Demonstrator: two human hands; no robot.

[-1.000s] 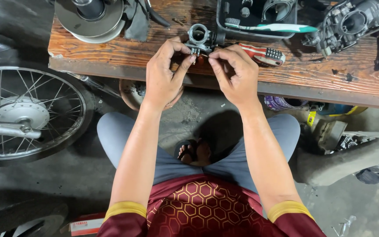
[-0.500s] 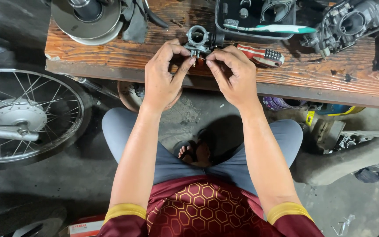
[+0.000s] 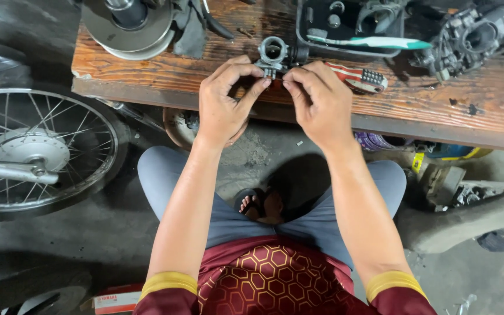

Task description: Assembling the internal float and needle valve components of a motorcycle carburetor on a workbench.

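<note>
Gripping a small metal part (image 3: 273, 54), both hands (image 3: 224, 102) (image 3: 321, 99) work over a worn wooden bench (image 3: 164, 73).

Top centre: left hand (image 3: 223, 108) and right hand (image 3: 321, 100), fingertips pinched on small grey metal carburetor part (image 3: 273, 55) over wooden bench (image 3: 164, 73). Upper right: black tray (image 3: 304, 29), teal-handled toothbrush (image 3: 374, 42), red-handled tool (image 3: 360, 77), metal engine part (image 3: 473, 38). Upper left: round metal disc (image 3: 129, 26). Left edge: spoked wheel (image 3: 36, 154). Bottom: maroon shirt (image 3: 269, 280).
</note>
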